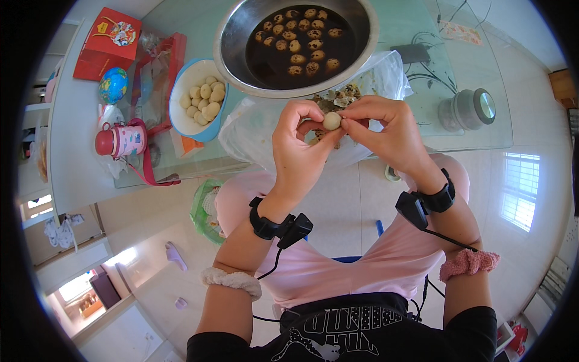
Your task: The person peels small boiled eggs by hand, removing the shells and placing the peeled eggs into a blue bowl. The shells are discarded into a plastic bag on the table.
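Between the fingers of both hands is a pale peeled quail egg (331, 121). My left hand (301, 135) grips it from the left with thumb and fingertips. From the right, the thumb and fingertips of my right hand (382, 131) meet at its edge; whether they pinch a bit of shell there is too small to tell. Beneath the hands, broken speckled shells (340, 97) lie on a clear plastic bag (253, 129). Beyond them stands a steel basin (296, 93) of dark liquid with several speckled quail eggs (315, 44). Peeled eggs (206, 92) fill part of a blue-and-white bowl (173, 97) at the left.
On the glass table (479, 81) are a lidded clear jar (466, 111) at right and a black adapter (410, 53) with cables. A pink bottle (129, 139), a small globe (113, 85) and a red box (108, 43) stand left. A green-lined bin (206, 212) is beside my knee.
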Motion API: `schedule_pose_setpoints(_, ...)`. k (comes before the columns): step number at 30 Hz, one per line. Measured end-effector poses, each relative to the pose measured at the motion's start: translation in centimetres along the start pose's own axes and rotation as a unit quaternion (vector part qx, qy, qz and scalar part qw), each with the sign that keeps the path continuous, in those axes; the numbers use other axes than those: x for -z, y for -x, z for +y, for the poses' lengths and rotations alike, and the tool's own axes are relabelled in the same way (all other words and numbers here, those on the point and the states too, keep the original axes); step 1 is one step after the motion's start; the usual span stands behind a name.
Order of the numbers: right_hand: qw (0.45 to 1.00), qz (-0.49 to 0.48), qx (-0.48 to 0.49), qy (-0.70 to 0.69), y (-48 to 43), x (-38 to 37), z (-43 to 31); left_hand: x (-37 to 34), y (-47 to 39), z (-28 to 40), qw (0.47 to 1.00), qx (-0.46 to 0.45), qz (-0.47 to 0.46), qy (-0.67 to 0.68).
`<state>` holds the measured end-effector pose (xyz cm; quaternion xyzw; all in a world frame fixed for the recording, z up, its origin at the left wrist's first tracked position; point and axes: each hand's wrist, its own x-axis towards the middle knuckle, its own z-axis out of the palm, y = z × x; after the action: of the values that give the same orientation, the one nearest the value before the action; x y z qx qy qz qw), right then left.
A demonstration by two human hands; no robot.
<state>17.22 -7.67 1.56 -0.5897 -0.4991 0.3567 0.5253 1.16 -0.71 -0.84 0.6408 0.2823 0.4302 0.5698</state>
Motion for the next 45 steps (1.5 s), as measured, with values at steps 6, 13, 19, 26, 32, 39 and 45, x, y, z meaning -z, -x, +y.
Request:
schedule_pose_setpoints(6, 1.000, 0.018, -0.002, -0.004, 0.2, -0.5, 0.3, -0.1, 0.0, -0.2, 1.000, -0.017, 0.000, -0.009)
schedule_pose_setpoints(13, 1.000, 0.025, -0.007, -0.011, 0.3, -0.7, 0.5, -0.1, 0.0, 0.1, 1.000, 0.002, -0.003, -0.001)
schedule_pose_setpoints(19, 0.999, 0.027, -0.009, -0.036, 0.2, -0.7, 0.9, -0.1, 0.0, 0.2, 0.999, 0.019, -0.003, 0.037)
schedule_pose_setpoints(26, 0.999, 0.034, -0.012, -0.011, 0.2, -0.8, 0.4, 0.0, 0.1, 0.1, 0.999, 0.029, -0.005, 0.042)
schedule_pose_setpoints(32, 0.998, 0.050, -0.027, 0.001, 0.3, -0.7, 0.3, -0.2, 0.0, 0.1, 0.998, 0.034, -0.012, 0.057)
schedule_pose_setpoints(39, 0.995, 0.064, -0.065, -0.047, -0.1, -0.2, 1.1, 0.2, 0.0, 0.6, 0.970, 0.143, -0.020, 0.193)
schedule_pose_setpoints(45, 0.992, 0.058, -0.090, -0.074, -0.3, 0.3, 1.3, 0.8, 0.0, 0.6, 0.945, 0.193, -0.037, 0.261)
